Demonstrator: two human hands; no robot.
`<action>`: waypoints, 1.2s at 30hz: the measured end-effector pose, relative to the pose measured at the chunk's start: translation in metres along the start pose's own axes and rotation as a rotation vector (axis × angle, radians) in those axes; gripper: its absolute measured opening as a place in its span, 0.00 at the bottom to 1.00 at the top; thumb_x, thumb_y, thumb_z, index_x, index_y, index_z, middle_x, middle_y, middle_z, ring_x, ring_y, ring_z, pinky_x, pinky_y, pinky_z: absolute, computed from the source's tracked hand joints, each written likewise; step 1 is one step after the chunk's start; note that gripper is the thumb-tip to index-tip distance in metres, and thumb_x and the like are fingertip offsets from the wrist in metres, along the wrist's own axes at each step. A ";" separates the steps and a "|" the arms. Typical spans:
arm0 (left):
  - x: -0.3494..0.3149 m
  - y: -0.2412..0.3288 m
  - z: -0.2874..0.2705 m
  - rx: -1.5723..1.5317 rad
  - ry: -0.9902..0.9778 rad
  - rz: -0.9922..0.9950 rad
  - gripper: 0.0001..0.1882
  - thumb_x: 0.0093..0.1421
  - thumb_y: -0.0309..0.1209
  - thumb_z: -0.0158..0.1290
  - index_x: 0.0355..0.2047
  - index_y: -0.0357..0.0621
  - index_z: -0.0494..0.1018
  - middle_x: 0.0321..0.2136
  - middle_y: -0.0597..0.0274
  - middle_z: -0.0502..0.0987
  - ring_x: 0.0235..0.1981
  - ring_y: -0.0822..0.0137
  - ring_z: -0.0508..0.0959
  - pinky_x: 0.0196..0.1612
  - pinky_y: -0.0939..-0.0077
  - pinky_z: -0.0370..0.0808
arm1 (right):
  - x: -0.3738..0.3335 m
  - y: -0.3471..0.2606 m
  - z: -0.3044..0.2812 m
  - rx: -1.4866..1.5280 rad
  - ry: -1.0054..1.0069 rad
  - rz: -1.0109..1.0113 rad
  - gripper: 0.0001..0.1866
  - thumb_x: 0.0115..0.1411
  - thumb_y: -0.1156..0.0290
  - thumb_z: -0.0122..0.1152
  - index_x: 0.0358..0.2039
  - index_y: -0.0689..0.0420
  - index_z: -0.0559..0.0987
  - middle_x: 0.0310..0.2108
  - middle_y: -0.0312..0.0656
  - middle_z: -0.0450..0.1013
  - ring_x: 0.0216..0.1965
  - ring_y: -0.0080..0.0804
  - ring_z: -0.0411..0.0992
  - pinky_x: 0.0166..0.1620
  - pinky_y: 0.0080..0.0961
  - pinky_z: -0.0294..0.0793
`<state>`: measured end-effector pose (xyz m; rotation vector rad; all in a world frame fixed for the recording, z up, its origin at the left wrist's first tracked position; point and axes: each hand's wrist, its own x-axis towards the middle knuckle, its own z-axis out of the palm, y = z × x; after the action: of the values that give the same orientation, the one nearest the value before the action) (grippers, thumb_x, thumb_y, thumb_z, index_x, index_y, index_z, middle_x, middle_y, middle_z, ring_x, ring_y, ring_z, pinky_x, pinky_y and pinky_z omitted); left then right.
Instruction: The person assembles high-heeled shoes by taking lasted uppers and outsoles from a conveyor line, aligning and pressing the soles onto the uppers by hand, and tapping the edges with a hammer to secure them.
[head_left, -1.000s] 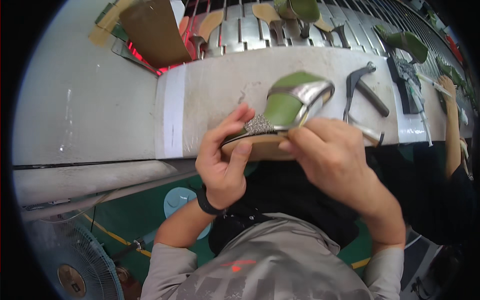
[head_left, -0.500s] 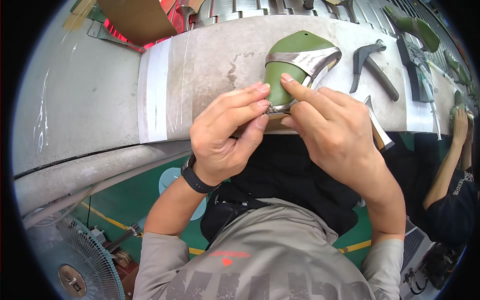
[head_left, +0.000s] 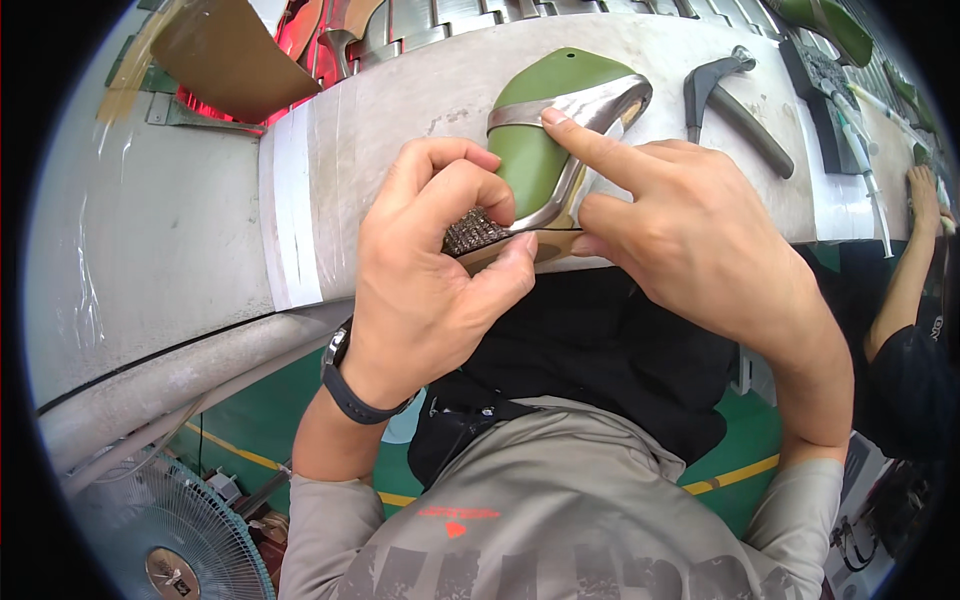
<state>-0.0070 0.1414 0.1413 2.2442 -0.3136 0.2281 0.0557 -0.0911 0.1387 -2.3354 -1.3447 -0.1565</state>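
Observation:
A green shoe last (head_left: 535, 165) lies on the worktable near its front edge. It is dressed with a silver strap (head_left: 570, 102) and a tan sole piece (head_left: 556, 244). My left hand (head_left: 420, 250) is closed at the last's near left end, fingers curled over a dark glittery strip (head_left: 473, 232) and thumb against the edge below. Those fingers hide part of the strip. My right hand (head_left: 690, 205) grips the last from the right. Its index finger lies on the silver strap, while its thumb is at the sole edge.
Two-handled pincers (head_left: 745, 115) rest to the right of the last. Beyond them are a dark block (head_left: 808, 92) and a syringe (head_left: 858, 160). A co-worker's hand (head_left: 922, 195) is at far right. A slatted metal conveyor (head_left: 460, 22) runs behind; a fan (head_left: 180, 540) stands lower left.
The last has shifted left and slightly tilted. My left fingers have curled more, and more of the glittery strip shows. My right index finger has moved up from the green surface onto the silver strap.

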 end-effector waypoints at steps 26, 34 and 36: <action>0.152 -0.056 0.041 -0.256 -0.266 0.187 0.24 0.55 0.38 0.68 0.48 0.38 0.76 0.37 0.64 0.80 0.39 0.73 0.77 0.46 0.74 0.76 | -0.002 0.010 -0.043 -0.323 0.461 0.246 0.27 0.51 0.84 0.69 0.54 0.61 0.79 0.47 0.48 0.81 0.40 0.44 0.81 0.45 0.35 0.80; 0.099 -0.056 0.031 -0.647 -0.133 0.250 0.18 0.52 0.29 0.68 0.45 0.42 0.80 0.42 0.61 0.78 0.45 0.64 0.78 0.52 0.71 0.74 | 0.029 -0.008 -0.019 0.313 0.515 0.118 0.21 0.47 0.78 0.79 0.44 0.57 0.85 0.26 0.38 0.76 0.23 0.30 0.75 0.27 0.25 0.75; 0.096 -0.060 0.031 -0.649 -0.115 0.293 0.14 0.58 0.26 0.61 0.45 0.40 0.80 0.43 0.60 0.78 0.46 0.64 0.77 0.54 0.70 0.74 | 0.030 -0.015 -0.012 0.198 0.573 0.020 0.22 0.43 0.80 0.77 0.42 0.59 0.86 0.27 0.39 0.77 0.24 0.33 0.76 0.27 0.27 0.76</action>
<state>0.1040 0.1406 0.1037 1.5670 -0.6753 0.1248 0.0600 -0.0656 0.1636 -1.9293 -0.9961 -0.6050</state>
